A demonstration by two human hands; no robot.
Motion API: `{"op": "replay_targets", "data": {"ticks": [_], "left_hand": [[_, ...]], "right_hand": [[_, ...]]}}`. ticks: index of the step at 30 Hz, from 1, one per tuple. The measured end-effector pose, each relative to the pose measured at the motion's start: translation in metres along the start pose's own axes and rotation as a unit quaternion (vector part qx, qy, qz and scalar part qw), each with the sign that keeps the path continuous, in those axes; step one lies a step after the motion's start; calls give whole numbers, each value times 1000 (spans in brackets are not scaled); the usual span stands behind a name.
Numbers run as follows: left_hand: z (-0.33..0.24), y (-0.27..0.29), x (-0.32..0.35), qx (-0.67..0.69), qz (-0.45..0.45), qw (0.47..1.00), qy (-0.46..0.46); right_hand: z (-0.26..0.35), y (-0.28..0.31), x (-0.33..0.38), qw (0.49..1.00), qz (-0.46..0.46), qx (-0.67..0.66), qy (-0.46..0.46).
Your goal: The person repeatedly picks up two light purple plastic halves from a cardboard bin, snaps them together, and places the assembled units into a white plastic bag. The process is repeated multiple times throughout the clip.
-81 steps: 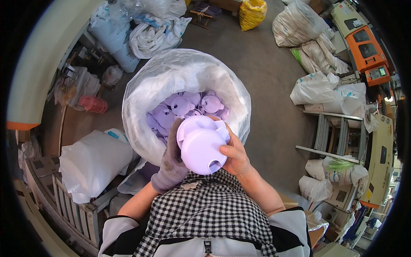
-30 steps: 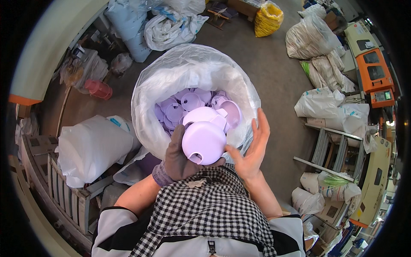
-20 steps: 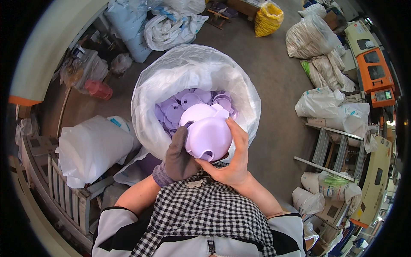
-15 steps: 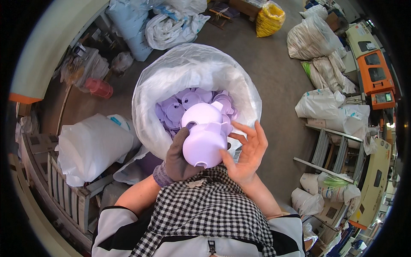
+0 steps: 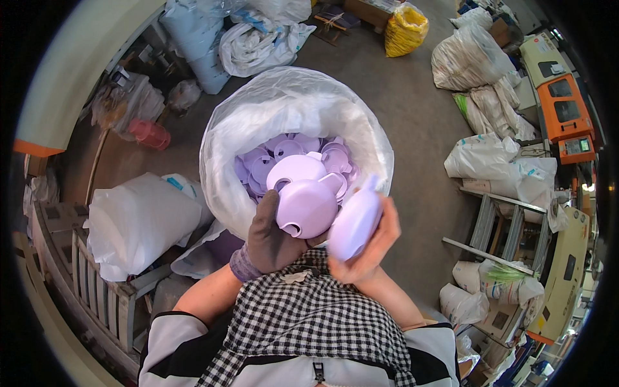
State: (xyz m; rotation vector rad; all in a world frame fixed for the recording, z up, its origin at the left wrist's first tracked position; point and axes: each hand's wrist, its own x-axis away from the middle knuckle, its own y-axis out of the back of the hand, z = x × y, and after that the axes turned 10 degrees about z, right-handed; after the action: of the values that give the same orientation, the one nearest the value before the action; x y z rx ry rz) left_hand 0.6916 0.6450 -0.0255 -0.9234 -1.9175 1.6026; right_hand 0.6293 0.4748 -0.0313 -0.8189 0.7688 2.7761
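My gloved left hand (image 5: 263, 244) grips a pair of domed, round lilac plastic lids (image 5: 304, 208), one overlapping the other, each with a small tab and a notch in its edge. In my bare right hand (image 5: 380, 248) is another lilac lid (image 5: 353, 222), tilted on edge and slightly blurred; its fingers wrap behind it. Both hands are over the near side of a round container lined with a white plastic bag (image 5: 222, 138). Inside the bag lies a heap of similar lilac lids (image 5: 261, 169), partly covered by those in my left hand.
A full white sack (image 5: 142, 222) leans by a grey slatted frame (image 5: 103, 290) at left. A red plastic basket (image 5: 149, 133) stands beyond it. On the right are a metal stepladder (image 5: 496, 226), several white sacks (image 5: 480, 155) and an orange-panelled machine (image 5: 567, 109). A yellow sack (image 5: 406, 31) sits at the back.
My right hand, open beside the lids half a second ago, has taken one from the near end of those in my left hand and moved it right, tilting it.
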Motion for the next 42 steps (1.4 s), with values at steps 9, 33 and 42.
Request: {"op": "replay_targets", "data": {"ticks": [9,33,42], "left_hand": [[-6,-1,2,52,60,996,45],[-15,12,-1,-132,-30,989,64],[-22,5,1,-2,28,996,80]], "right_hand": [[-5,13,-16,999,12,36,-34],[-38,6,-13,968,-105,-52,-220],[-73,-1,-3,891,-118,-275,-341]]}}
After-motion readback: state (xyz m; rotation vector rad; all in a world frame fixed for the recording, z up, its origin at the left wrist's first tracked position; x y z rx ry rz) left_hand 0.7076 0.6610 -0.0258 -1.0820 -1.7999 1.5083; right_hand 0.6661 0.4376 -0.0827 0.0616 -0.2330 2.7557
